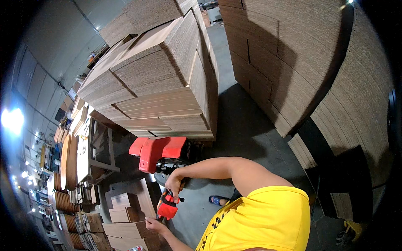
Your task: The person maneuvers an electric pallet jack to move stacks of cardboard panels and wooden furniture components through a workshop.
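A red and black powered pallet truck [167, 148] stands close in front of me, against a tall stack of boards [155, 90]. Its red and black control handle [167, 208] points toward me. My right hand [173, 183], reached out across the view with the elbow bent, is closed around the upper side of this handle. Lower down, my left hand [155, 226] is curled at the handle's other end, its fingers partly hidden. The truck's forks are out of sight.
More tall board stacks [268, 58] rise at the right, beyond a strip of grey floor [234, 108]. At the left are a workbench [100, 154] and several piles of cut panels [90, 221]. Lower board stacks [123, 230] stand beside my left hand. My sandalled foot [217, 200] is on the floor.
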A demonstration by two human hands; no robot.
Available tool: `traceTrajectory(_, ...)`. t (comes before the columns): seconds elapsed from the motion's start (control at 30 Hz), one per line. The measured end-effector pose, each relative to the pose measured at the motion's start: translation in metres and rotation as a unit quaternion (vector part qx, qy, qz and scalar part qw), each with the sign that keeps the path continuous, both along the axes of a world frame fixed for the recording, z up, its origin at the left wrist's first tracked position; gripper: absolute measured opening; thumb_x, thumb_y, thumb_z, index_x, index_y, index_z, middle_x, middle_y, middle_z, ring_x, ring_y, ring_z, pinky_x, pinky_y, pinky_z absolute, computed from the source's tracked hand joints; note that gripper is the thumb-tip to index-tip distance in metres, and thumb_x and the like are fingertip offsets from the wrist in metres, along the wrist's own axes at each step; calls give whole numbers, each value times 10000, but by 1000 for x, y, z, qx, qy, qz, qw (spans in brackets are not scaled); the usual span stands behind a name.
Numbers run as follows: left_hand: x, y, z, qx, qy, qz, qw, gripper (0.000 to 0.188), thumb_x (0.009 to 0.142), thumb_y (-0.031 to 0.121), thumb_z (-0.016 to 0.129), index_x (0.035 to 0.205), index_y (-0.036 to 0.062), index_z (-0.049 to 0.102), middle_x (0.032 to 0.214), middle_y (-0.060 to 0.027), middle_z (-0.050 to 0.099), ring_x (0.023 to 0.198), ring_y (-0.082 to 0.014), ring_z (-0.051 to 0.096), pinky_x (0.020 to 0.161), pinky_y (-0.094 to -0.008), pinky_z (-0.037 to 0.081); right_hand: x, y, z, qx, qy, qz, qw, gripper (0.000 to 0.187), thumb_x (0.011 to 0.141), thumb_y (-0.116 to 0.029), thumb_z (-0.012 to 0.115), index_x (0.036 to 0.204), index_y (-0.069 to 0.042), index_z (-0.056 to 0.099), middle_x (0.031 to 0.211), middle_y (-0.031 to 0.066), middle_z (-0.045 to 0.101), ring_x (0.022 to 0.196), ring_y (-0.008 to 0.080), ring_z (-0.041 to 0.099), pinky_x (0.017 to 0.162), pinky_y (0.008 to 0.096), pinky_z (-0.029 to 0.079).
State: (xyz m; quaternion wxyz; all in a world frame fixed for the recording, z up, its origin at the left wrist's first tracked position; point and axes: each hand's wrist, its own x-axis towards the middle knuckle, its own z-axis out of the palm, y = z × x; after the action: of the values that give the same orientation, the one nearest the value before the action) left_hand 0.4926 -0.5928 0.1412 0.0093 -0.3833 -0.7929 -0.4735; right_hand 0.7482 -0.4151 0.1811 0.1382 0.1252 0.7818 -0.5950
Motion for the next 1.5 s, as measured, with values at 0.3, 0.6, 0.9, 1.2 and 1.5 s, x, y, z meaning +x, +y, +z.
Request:
traceTrajectory(0.3, 43, -55, 23, -3, -1, -44, 999, 443, 988, 270, 476, 680, -40, 550, 573, -148, 537, 542, -299, 509, 567, -452, 398, 30, -53, 7, 8, -15, -29, 999, 542, 685, -545, 855, 632, -109, 538, 536, 6, 461, 436, 144, 408, 417, 307, 337)
traceTrajectory(0.6, 20, -102, 33, -39, 6, -153, 988, 450, 969, 260, 492, 644, -37, 589, 567, -186, 568, 541, -325, 560, 551, -453, 407, 35, -113, 29, -30, -8, -50, 998, 474, 749, -498, 819, 651, -106, 569, 498, -19, 401, 396, 116, 362, 376, 290, 283)
traceTrajectory(0.9, 3, -110, 34, -89, 46, -219, 971, 441, 955, 296, 508, 671, -23, 619, 609, -211, 590, 567, -375, 596, 548, -466, 416, 25, -124, 29, -48, -39, -71, 996, 471, 769, -494, 815, 671, -102, 573, 505, -28, 410, 411, 108, 376, 388, 291, 296)
traceTrajectory(1.2, -21, -95, 35, -99, 48, -232, 966, 441, 957, 310, 510, 686, -28, 588, 609, -217, 563, 557, -371, 565, 542, -472, 390, 4, -110, 25, -63, -42, -54, 996, 478, 800, -541, 770, 683, -118, 580, 539, -40, 442, 435, 97, 405, 409, 275, 325)
traceTrajectory(1.5, -42, -83, 21, -77, 71, -244, 964, 424, 949, 280, 516, 657, -27, 528, 616, -245, 527, 552, -402, 533, 532, -486, 369, -1, -113, 17, 47, 19, -159, 986, 598, 872, -623, 622, 733, -43, 663, 572, 10, 529, 484, 135, 490, 466, 299, 393)
